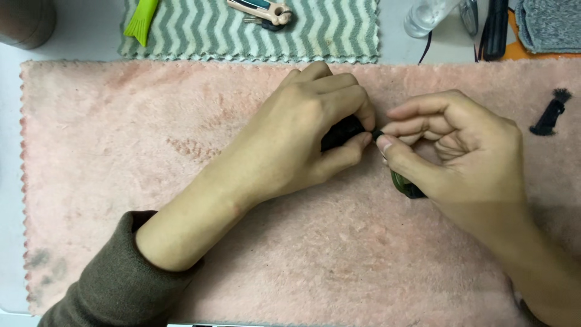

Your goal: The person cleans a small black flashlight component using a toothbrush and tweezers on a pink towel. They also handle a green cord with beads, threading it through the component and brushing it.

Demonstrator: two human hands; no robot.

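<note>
I observe a small black object point(342, 131) held at the centre of the view, above the pink towel point(181, 181). Most of it is hidden inside the left hand point(308, 130), so I cannot tell its kind or full shape. The left hand is closed around it, fingers curled over the top and thumb pressed along the underside, with only a dark patch showing between them.

The right hand point(460, 151) meets it from the other side. Its thumb and forefinger pinch a tiny black piece point(377, 134) right at the end of the black object, touching the left thumb tip. The remaining fingers of the right hand are loosely curled. Under the right thumb, a dark green rounded part point(407, 186) shows; I cannot tell whether it belongs to the black object or is a separate item held in the palm.

Both forearms rest low over the pink towel. The left arm wears a brown sleeve point(115, 278).

Further out, a small black tassel-like piece point(549, 115) lies on the towel near its right edge, well apart from the hands. Beyond the towel's far edge lies a grey-and-white zigzag cloth point(254, 33) bearing a green brush-like tool point(141, 19) and a beige folding tool point(261, 9). A clear plastic container point(423, 15) stands to the upper right.
</note>
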